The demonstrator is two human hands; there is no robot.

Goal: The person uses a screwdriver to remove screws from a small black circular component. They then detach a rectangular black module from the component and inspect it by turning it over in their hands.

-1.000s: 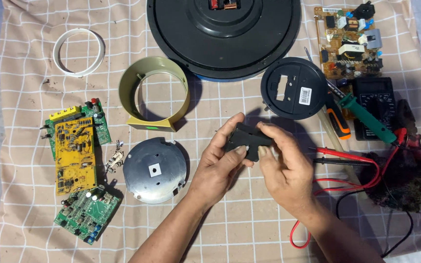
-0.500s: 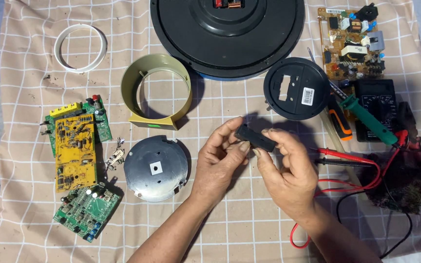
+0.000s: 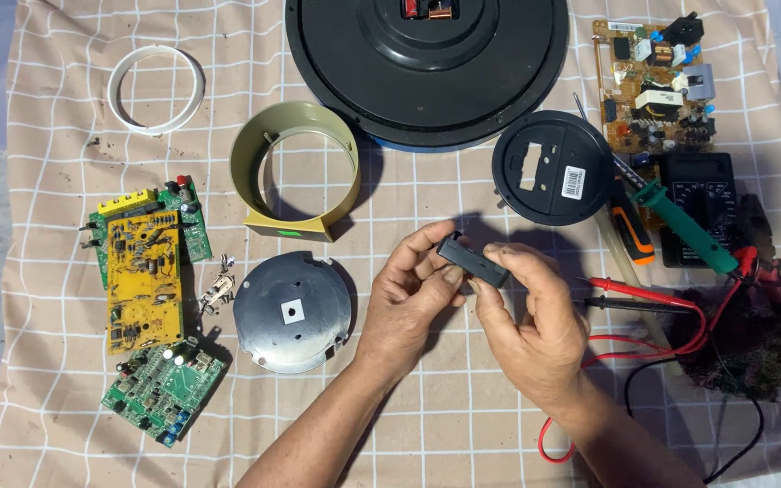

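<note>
Both my hands hold a small flat black plastic piece (image 3: 474, 259) above the checked cloth (image 3: 427, 434). My left hand (image 3: 409, 298) pinches its left end with thumb and fingers. My right hand (image 3: 531, 316) grips its right end from below and behind. Just above the hands lies a round black cover (image 3: 549, 167) with a white sticker. A silver metal disc (image 3: 293, 312) lies to the left of my left hand.
A large black round base (image 3: 427, 63) sits at the top. An olive ring (image 3: 296, 172), a white ring (image 3: 155, 90), yellow (image 3: 144, 280) and green (image 3: 164, 389) circuit boards lie left. At right are another board (image 3: 653, 86), a black multimeter (image 3: 698, 203), screwdrivers and red probe leads (image 3: 653, 298).
The black piece has been turned and drawn out between my hands: earlier it was cupped close between them, now it is held at an angle by its two ends.
</note>
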